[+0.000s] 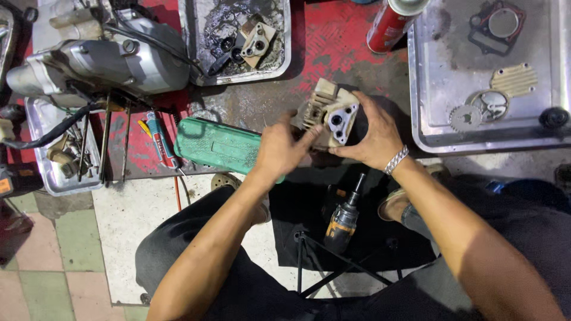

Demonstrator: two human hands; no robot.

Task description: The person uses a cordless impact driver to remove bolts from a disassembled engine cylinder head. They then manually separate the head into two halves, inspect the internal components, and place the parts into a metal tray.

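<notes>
A finned, dirty metal engine cylinder head point(331, 114) is held up in front of me over the floor. My right hand point(373, 132) grips it from the right side, a metal bracelet on that wrist. My left hand point(284, 148) touches its left lower side with fingers against the part. A pale plate with round holes shows on the face of the part turned toward me.
A green plastic case point(217, 144) lies left of my hands. A motorcycle engine point(101, 56) sits at top left. Metal trays point(428, 89) point(193, 35) hold gaskets, gears and small parts. A cordless drill point(343, 217) lies below; a red spray can point(389, 24) stands above.
</notes>
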